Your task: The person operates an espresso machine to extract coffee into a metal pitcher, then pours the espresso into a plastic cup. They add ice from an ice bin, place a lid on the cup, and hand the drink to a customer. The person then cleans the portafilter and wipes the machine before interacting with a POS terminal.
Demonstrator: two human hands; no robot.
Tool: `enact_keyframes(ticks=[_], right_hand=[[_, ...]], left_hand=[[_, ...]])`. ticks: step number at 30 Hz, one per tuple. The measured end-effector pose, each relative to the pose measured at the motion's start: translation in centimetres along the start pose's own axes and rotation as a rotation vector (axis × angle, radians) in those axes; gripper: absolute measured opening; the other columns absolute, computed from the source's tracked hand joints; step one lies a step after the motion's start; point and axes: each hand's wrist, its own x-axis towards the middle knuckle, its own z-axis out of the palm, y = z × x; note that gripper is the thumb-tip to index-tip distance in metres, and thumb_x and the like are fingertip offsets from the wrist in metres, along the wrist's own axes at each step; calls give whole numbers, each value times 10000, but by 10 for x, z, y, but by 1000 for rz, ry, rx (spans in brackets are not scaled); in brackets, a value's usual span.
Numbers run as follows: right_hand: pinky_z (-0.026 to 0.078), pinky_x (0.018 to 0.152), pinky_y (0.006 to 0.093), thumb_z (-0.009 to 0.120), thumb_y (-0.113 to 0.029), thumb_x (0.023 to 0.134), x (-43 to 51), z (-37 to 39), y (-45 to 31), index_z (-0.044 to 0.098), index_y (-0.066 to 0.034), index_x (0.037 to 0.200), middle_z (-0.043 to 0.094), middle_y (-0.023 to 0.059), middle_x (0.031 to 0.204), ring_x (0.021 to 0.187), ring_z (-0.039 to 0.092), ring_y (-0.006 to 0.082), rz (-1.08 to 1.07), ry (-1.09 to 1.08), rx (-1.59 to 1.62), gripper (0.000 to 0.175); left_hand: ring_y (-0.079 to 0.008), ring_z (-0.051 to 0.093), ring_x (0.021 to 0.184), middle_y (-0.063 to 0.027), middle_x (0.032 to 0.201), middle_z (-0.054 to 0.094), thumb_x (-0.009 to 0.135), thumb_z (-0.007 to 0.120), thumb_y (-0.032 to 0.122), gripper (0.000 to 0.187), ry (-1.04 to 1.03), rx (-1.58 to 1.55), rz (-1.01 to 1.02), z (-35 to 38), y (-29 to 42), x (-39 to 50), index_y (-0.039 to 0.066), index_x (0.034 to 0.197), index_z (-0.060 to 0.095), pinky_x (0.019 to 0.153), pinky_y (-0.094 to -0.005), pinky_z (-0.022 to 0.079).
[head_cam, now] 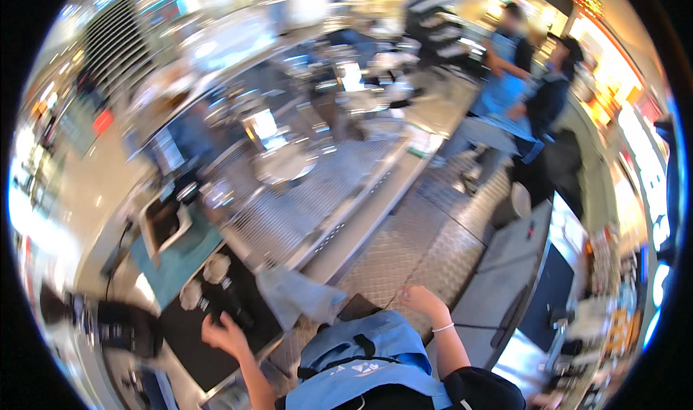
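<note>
My left hand [224, 334] is over a black mat [216, 366] at the lower left, its fingers apart and nothing seen in them. Just beyond it, two pale round items [190, 294], possibly cups, sit on the mat, blurred. My right hand [423, 300] hangs above the metal floor, right of my blue apron [368, 337]; its fingers are curled, and whether they hold anything is unclear. A light band circles that wrist. Between the mat and the floor a blue-grey cloth [300, 296] drapes over the counter edge.
A metal counter with a ribbed grate [276, 220] and blurred shiny equipment runs ahead. Two people [501, 85] in dark tops stand at the upper right. Grey cabinets [501, 280] with a sink tap line the right side. A teal mat [178, 258] lies at left, near a dark terminal-like device [127, 329].
</note>
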Motion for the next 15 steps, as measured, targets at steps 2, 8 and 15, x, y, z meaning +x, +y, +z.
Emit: enact_keyframes(ticks=[2,8,15], right_hand=[[547,831,461,682,-257,838,-9,-21,24,706,-82,1097,722,203,949,916,692,382,47,41,39,313],[554,777,519,634,-324,831,-33,-72,127,756,-48,871,708,240,899,874,693,422,387,110,-14,304],[542,858,478,671,-330,873,-61,-162,226,722,-85,1102,713,201,1045,1000,680,375,273,188,118,339]], left_hand=[[-381,560,898,-173,905,619,976,617,189,216,180,122,127,-19,40,-12,-18,1024,575,858,-488,443],[-249,513,702,-57,757,558,951,649,276,235,-299,-636,994,-36,261,-55,94,837,554,680,-399,406],[-121,537,682,84,762,618,838,789,300,182,-385,-1529,1332,-49,593,-122,177,855,656,693,-322,389]])
